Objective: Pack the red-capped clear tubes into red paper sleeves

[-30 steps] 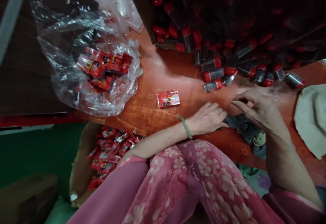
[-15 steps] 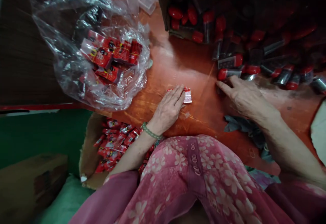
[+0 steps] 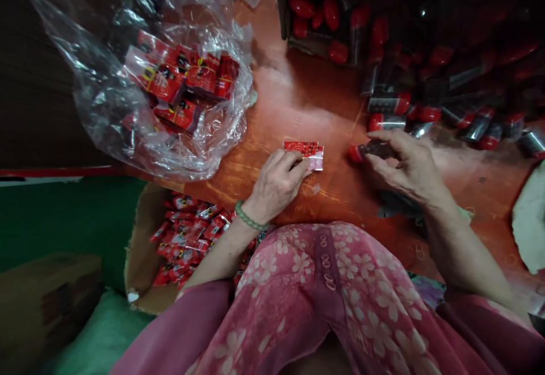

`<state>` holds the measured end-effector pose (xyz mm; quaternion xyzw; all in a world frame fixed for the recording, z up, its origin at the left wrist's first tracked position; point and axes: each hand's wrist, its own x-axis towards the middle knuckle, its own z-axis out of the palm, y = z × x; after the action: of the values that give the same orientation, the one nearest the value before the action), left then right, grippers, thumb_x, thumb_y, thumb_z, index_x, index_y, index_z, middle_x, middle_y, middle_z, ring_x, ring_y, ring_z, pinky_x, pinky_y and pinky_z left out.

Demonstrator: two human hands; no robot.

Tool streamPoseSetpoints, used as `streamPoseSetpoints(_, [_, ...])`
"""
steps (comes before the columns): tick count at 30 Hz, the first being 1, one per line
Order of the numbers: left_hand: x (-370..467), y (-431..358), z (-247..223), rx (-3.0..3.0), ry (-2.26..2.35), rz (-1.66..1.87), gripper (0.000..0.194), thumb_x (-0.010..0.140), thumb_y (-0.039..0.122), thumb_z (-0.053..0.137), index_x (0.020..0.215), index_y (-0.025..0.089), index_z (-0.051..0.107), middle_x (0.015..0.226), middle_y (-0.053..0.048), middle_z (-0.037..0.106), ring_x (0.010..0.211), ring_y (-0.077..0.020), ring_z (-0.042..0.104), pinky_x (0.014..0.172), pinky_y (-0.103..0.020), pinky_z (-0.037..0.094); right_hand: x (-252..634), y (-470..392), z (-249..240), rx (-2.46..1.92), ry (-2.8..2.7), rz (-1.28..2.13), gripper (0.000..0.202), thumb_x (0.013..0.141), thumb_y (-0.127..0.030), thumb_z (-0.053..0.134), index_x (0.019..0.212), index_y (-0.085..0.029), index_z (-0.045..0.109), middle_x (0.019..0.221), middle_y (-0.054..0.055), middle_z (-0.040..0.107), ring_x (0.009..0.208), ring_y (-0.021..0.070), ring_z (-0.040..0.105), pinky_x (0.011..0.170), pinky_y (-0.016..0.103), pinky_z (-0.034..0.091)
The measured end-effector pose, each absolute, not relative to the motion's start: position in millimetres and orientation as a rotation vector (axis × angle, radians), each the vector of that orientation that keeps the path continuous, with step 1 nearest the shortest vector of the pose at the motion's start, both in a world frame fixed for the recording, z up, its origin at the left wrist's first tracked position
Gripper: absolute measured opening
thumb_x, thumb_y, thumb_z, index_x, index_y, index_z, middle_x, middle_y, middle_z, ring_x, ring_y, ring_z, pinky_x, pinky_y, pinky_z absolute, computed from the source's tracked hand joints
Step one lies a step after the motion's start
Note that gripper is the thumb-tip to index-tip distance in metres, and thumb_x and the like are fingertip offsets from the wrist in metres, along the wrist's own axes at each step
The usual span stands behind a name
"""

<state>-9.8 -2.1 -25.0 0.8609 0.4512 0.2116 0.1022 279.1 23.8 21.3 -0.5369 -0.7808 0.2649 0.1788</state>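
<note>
We see a clear plastic bag at the table's far left, holding a heap of red packets, too jumbled to count. A cardboard box below the near left edge holds more red packets. Another box at the far edge spills red-capped tubes, too many to count. One red packet lies mid-table, pinned under our left hand. Our right hand pinches one red-capped tube just beside it.
</note>
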Motion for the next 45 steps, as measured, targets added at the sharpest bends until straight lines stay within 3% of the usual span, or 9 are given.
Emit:
streamPoseSetpoints(3, [-9,0,-17,2.513,1.312,0.568,0.029,0.106,0.029,0.047,0.110,0.015,0.072,0.102,-0.011,0.071,0.089,-0.0205,0.059,0.082,-0.035,0.052,274,19,21,-1.540,-2.315,0.808,0.024,0.098,-0.031,0.053,0.115,-0.021,0.067,0.109,0.012,0.074,0.096,0.0274,0.070,0.079,0.040,0.056])
streamPoseSetpoints(6, [-8,3,-12,2.521,1.329,0.479,0.031,0.106,0.024,0.044,0.106,0.012,0.072,0.103,-0.012,0.072,0.091,-0.0217,0.061,0.084,-0.035,0.053,274,15,23,-1.643,-2.482,0.764,0.025,0.098,-0.029,0.052,0.117,-0.019,0.065,0.107,0.013,0.073,0.096,0.0287,0.070,0.083,0.041,0.054])
streamPoseSetpoints(12, [-7,11,-13,2.600,1.345,0.418,0.029,0.103,0.016,0.045,0.087,0.015,0.069,0.091,-0.010,0.071,0.085,-0.0216,0.060,0.079,-0.035,0.052,276,8,24,-1.842,-2.478,0.754,0.020,0.099,-0.035,0.048,0.098,-0.018,0.059,0.091,0.012,0.068,0.078,0.0267,0.065,0.069,0.039,0.050])
streamPoseSetpoints(19, [-13,16,-18,2.471,1.417,0.834,0.023,0.099,0.029,0.064,0.080,0.017,0.067,0.075,-0.003,0.069,0.072,-0.0161,0.059,0.068,-0.030,0.049,264,-3,20,-1.675,-1.909,1.118,0.024,0.097,-0.043,0.059,0.110,-0.023,0.059,0.090,0.004,0.069,0.073,0.0197,0.064,0.066,0.033,0.051])
streamPoseSetpoints(24, [-14,11,-25,2.492,1.418,0.727,0.031,0.101,0.034,0.061,0.077,0.017,0.069,0.076,-0.003,0.070,0.072,-0.0156,0.061,0.069,-0.029,0.049,241,3,19,-1.603,-1.976,1.090,0.021,0.097,-0.040,0.060,0.108,-0.021,0.061,0.088,0.003,0.069,0.075,0.0195,0.063,0.069,0.032,0.050])
streamPoseSetpoints(30, [-18,15,-20,2.385,1.292,0.658,0.033,0.101,0.043,0.058,0.095,0.016,0.077,0.091,-0.006,0.077,0.084,-0.0170,0.070,0.078,-0.029,0.055,210,15,16,-1.552,-2.230,0.995,0.017,0.103,-0.031,0.050,0.110,-0.020,0.061,0.101,0.009,0.073,0.088,0.0237,0.066,0.079,0.034,0.048])
streamPoseSetpoints(35, [-21,25,-9,2.227,1.238,0.608,0.033,0.103,0.040,0.055,0.103,0.017,0.078,0.095,-0.005,0.078,0.086,-0.0163,0.071,0.079,-0.028,0.055,204,18,14,-1.649,-2.453,0.850,0.024,0.105,-0.031,0.043,0.112,-0.017,0.061,0.104,0.014,0.073,0.090,0.0274,0.066,0.077,0.035,0.045])
streamPoseSetpoints(45, [-15,10,-7,2.488,1.507,0.414,0.035,0.106,0.032,0.047,0.091,0.014,0.073,0.084,-0.008,0.070,0.080,-0.0204,0.060,0.074,-0.032,0.050,201,19,18,-1.696,-2.540,0.823,0.027,0.107,-0.030,0.042,0.112,-0.014,0.063,0.104,0.016,0.073,0.091,0.0281,0.067,0.073,0.034,0.042])
